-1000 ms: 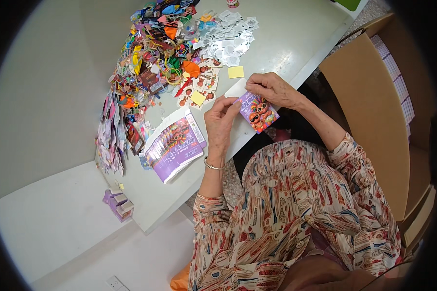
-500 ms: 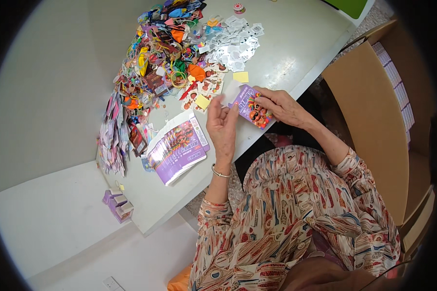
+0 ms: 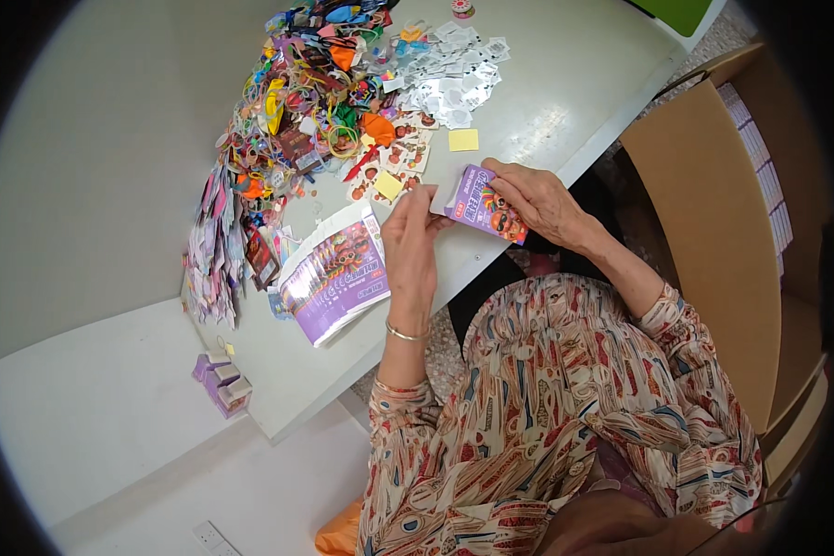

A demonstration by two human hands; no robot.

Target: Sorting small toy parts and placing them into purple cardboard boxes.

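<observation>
A small purple carton [image 3: 493,206] with colourful cartoon figures is held over the table's near edge. My right hand [image 3: 544,202] is wrapped round its right side, thumb across the printed front. At the carton's left end a pale flap stands out, and my left hand [image 3: 410,250] has its closed fingers against it; part of the grip is hidden. To the left of that hand lies a fanned stack of flat purple cartons [image 3: 338,278]. Just beyond the hands, a yellow paper slip [image 3: 463,140] lies on the table, and another yellow slip [image 3: 388,185] rests on small printed cards [image 3: 408,153].
A large heap of colourful small trinkets [image 3: 315,102] covers the far left of the table [image 3: 537,74], beside a pile of small clear-and-white packets [image 3: 454,79]. Several purple boxes [image 3: 222,385] stand by the left corner. An open cardboard box [image 3: 704,232] is on my right.
My left hand has gone from loosely spread fingers beside the carton to closed fingers at its end flap. The carton has tilted slightly, its pale flap now showing.
</observation>
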